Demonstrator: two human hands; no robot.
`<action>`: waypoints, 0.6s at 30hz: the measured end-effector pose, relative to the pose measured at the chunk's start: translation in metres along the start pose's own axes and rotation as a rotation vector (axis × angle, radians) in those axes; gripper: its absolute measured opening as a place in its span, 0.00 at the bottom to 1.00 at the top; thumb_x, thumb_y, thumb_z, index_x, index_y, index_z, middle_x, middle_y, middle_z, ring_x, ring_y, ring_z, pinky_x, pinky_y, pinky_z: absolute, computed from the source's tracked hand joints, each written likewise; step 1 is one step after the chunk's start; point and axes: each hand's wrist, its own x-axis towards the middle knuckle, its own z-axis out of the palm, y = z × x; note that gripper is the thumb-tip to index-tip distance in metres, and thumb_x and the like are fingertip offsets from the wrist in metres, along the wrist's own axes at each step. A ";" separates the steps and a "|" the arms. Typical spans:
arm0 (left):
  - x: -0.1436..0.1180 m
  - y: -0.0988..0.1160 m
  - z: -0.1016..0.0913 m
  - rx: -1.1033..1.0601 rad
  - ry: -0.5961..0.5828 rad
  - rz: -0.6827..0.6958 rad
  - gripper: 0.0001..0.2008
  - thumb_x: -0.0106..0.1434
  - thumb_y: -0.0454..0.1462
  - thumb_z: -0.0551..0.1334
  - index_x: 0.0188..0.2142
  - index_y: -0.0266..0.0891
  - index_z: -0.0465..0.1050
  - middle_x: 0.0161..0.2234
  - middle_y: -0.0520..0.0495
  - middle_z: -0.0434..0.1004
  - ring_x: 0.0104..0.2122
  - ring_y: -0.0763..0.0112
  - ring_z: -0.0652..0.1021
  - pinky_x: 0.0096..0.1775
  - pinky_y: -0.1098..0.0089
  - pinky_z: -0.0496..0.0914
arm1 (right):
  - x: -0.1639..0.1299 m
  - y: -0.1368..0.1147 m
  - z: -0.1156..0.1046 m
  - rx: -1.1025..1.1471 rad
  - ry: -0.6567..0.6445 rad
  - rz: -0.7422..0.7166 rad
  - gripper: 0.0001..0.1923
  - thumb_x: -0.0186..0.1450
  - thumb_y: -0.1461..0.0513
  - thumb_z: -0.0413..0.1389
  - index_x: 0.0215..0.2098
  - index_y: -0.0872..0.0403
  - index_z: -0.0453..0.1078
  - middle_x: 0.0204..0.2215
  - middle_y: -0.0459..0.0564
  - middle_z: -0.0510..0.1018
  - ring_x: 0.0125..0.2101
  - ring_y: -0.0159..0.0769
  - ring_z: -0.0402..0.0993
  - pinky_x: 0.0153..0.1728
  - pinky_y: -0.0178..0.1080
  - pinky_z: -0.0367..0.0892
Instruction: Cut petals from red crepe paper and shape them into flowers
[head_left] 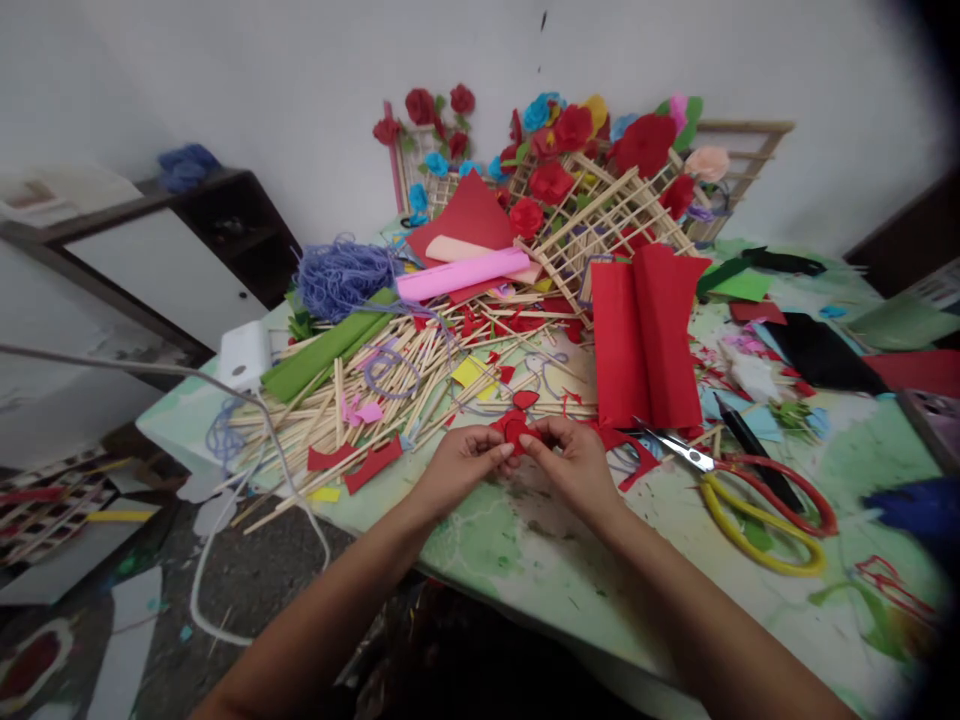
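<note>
Between my two hands, just above the table's front part, is a small piece of red crepe paper (516,426). My left hand (472,460) pinches its left side with thumb and fingers. On its right side, my right hand (568,458) grips the same paper, thumb tip near the left one. A small red paper petal (526,398) shows just beyond the fingertips. To the right of my right hand lie scissors (750,490) with one red and one yellow handle, blades partly apart. Folded red crepe paper (646,340) rests behind them.
Thin wooden sticks (390,390) are heaped at the left, beside blue-purple yarn (345,278) and a green paper roll (330,345). Stick lattices (607,215) with paper flowers (551,182) lean against the wall. A white cable (199,590) hangs at the table's left edge.
</note>
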 end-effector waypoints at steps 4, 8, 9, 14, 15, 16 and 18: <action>0.004 0.003 0.004 -0.043 0.064 0.016 0.17 0.48 0.46 0.69 0.27 0.33 0.71 0.22 0.50 0.74 0.21 0.77 0.71 0.26 0.75 0.64 | 0.001 0.004 0.002 0.109 -0.007 -0.013 0.11 0.58 0.55 0.55 0.30 0.56 0.72 0.26 0.50 0.78 0.27 0.36 0.71 0.31 0.38 0.65; 0.015 0.017 0.017 -0.010 0.013 0.083 0.15 0.51 0.44 0.68 0.28 0.33 0.72 0.23 0.49 0.75 0.22 0.78 0.71 0.27 0.76 0.63 | 0.006 0.005 -0.003 0.177 0.037 -0.063 0.12 0.58 0.55 0.55 0.24 0.55 0.69 0.22 0.48 0.76 0.25 0.35 0.71 0.29 0.37 0.66; 0.019 0.021 0.022 0.003 0.001 0.104 0.14 0.52 0.44 0.67 0.28 0.33 0.72 0.24 0.49 0.75 0.22 0.78 0.71 0.27 0.76 0.63 | 0.008 0.004 -0.006 0.190 0.067 -0.075 0.12 0.58 0.55 0.55 0.23 0.54 0.69 0.21 0.48 0.76 0.24 0.35 0.70 0.28 0.37 0.66; 0.040 0.038 0.050 0.047 -0.082 0.227 0.14 0.51 0.44 0.67 0.27 0.34 0.73 0.24 0.48 0.75 0.24 0.75 0.73 0.31 0.73 0.66 | 0.014 -0.002 -0.032 0.222 0.240 -0.134 0.11 0.57 0.55 0.55 0.23 0.54 0.67 0.19 0.46 0.74 0.21 0.33 0.68 0.25 0.36 0.64; 0.044 0.039 0.054 0.056 -0.097 0.249 0.14 0.51 0.44 0.67 0.27 0.34 0.73 0.24 0.48 0.75 0.24 0.74 0.73 0.31 0.72 0.67 | 0.014 -0.003 -0.037 0.191 0.274 -0.152 0.11 0.57 0.55 0.55 0.22 0.54 0.66 0.18 0.45 0.73 0.21 0.33 0.68 0.24 0.35 0.64; 0.047 0.040 0.058 0.069 -0.107 0.268 0.14 0.50 0.45 0.68 0.26 0.34 0.73 0.23 0.49 0.75 0.24 0.73 0.73 0.31 0.71 0.67 | 0.013 -0.004 -0.042 0.142 0.306 -0.170 0.11 0.57 0.56 0.55 0.21 0.53 0.65 0.17 0.45 0.72 0.20 0.33 0.67 0.24 0.35 0.63; 0.052 0.037 0.064 0.104 -0.112 0.309 0.15 0.48 0.45 0.69 0.24 0.34 0.72 0.22 0.49 0.73 0.24 0.72 0.72 0.31 0.71 0.66 | 0.010 -0.003 -0.051 0.005 0.354 -0.206 0.11 0.57 0.58 0.54 0.20 0.53 0.64 0.16 0.44 0.71 0.20 0.32 0.65 0.23 0.34 0.61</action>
